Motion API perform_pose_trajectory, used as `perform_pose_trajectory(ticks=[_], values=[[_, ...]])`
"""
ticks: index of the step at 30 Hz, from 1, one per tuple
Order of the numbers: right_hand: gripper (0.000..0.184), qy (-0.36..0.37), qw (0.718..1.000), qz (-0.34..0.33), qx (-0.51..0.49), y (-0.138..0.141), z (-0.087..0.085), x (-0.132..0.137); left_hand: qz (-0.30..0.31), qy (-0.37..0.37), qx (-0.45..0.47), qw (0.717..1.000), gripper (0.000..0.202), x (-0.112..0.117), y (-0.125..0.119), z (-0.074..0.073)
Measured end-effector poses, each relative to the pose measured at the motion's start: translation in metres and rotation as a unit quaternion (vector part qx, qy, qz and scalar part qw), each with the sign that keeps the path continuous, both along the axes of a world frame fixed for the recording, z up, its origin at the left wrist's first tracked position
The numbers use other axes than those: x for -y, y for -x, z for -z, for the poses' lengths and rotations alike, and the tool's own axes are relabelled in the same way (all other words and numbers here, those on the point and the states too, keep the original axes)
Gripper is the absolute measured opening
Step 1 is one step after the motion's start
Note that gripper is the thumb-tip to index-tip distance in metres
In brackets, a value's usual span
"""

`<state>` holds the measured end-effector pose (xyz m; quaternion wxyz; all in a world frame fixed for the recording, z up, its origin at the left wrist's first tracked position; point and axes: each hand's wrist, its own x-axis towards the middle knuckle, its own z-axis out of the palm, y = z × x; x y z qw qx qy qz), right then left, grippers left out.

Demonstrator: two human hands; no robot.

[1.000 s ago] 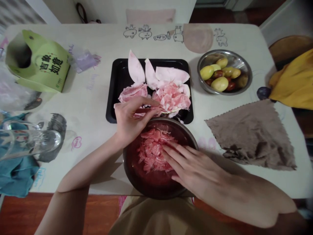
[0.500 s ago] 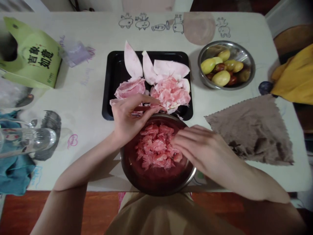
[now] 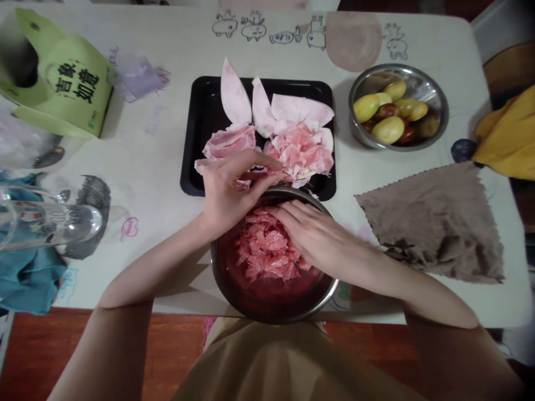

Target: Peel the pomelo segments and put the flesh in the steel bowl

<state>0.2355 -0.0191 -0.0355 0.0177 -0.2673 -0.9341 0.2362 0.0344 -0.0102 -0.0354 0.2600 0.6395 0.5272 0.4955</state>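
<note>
Red pomelo pulp [image 3: 271,253] is held in a loose, rounded heap, with no clear long axis, inside a deep metal bowl [image 3: 225,273] set at the near table edge. The heap is touched at its right side by the right hand [image 3: 315,234], whose fingers are laid nearly straight and close together, pointing left and away; whether anything is gripped beneath them cannot be told. Farther from the heap, the left hand [image 3: 234,184] is poised by the bowl's far rim, over the near side of a black baking tray [image 3: 204,106]. Its thumb and forefinger are brought almost together, pointing right; whether a scrap is pinched there cannot be made out. Just beyond those fingertips, paler pulp and membrane [image 3: 298,150] are heaped in the tray, whose long axis is set left to right. Behind them, rind wedges [image 3: 234,94] are laid along the far side.

All this is borne by a white table [image 3: 154,184]. To the right, a crumpled grey-brown cloth [image 3: 438,217] is spread, and beyond it jujube-like fruits [image 3: 388,130] are gathered in a small steel bowl [image 3: 418,89]. At the far left, a green carton [image 3: 79,72] is stood, and line-drawn animals [image 3: 254,29] are marked along the far edge.
</note>
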Motion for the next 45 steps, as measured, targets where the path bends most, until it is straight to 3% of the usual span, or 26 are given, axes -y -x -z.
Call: perform_pose_trajectory(ticks=[6,10,13,19,28,36,45], values=[[0.047,-0.045,0.999,-0.007,-0.021,-0.009,-0.005,-0.002,0.016,-0.029,-0.036,0.999,0.009,-0.002,0.003,0.003],[0.031,-0.064,0.995,0.032,-0.069,-0.005,-0.006,-0.002,0.027,-0.068,-0.074,0.995,0.009,-0.004,0.006,0.007],[0.021,-0.081,0.99,0.006,-0.117,0.001,-0.001,-0.005,0.027,-0.08,-0.084,0.993,0.01,-0.004,0.006,0.007],[0.017,-0.165,0.981,-0.05,-0.091,0.012,0.011,-0.012,0.027,-0.087,-0.087,0.992,0.009,-0.004,0.005,0.006],[0.018,-0.159,0.981,-0.062,-0.096,0.016,0.015,-0.015,0.022,-0.079,-0.091,0.992,0.008,-0.005,0.006,0.009],[0.012,-0.23,0.967,-0.091,-0.054,0.025,0.013,-0.014,0.028,-0.078,-0.076,0.994,0.006,-0.006,0.006,0.009],[0.01,-0.213,0.973,-0.075,-0.056,0.023,0.011,-0.015,0.025,-0.095,-0.078,0.992,0.004,-0.006,0.005,0.007]])
